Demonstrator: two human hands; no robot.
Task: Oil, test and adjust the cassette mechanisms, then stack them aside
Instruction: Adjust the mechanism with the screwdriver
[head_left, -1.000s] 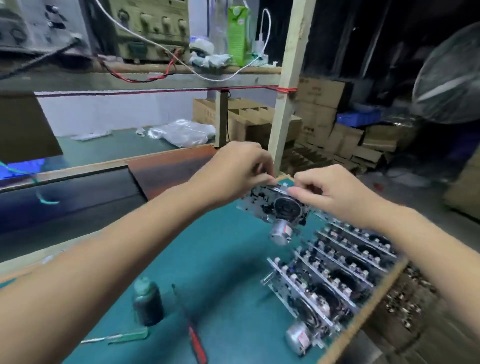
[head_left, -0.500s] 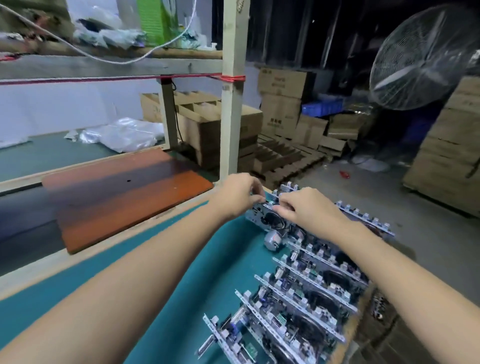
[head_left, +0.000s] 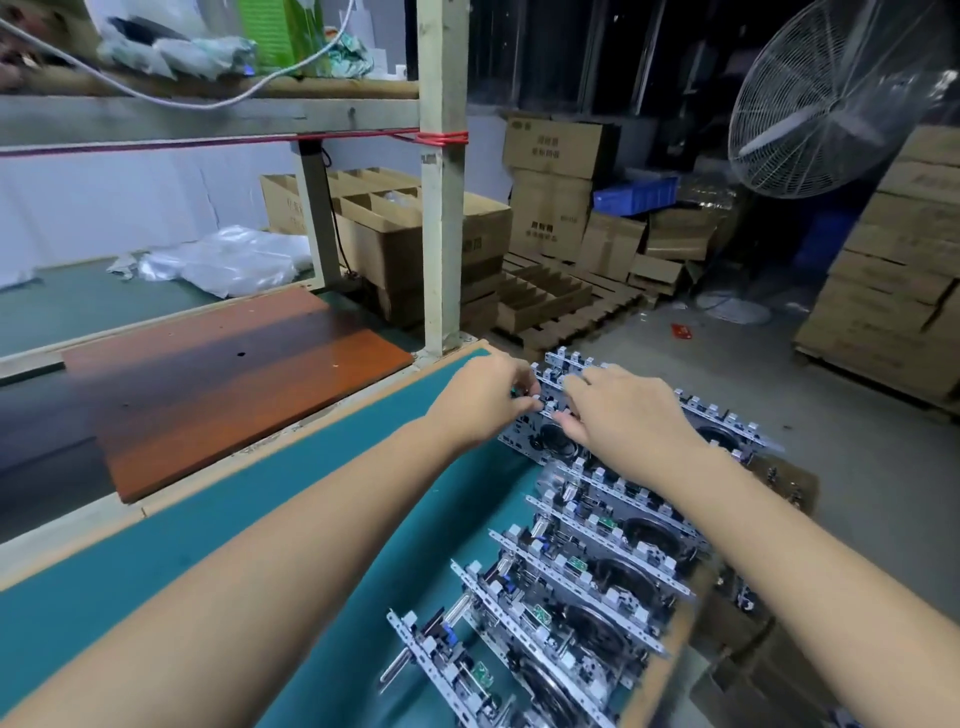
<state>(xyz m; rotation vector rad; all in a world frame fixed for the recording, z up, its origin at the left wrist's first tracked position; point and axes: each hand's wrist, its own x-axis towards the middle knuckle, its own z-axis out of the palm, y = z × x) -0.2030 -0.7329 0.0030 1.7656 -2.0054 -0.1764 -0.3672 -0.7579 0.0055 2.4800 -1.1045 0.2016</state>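
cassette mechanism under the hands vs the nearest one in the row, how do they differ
The held cassette mechanism sits at the far end of the row, gripped by the left hand and right hand; the nearest mechanism sits at the close end, untouched. The hands hide much of the held one's top edge; the nearest one is uncovered but cut off by the frame's bottom edge. Both are metal-framed, leaning on the green mat.

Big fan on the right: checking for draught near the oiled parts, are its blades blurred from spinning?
No: the fan shows a sharp, distinct blade behind its wire guard, with no spin blur.
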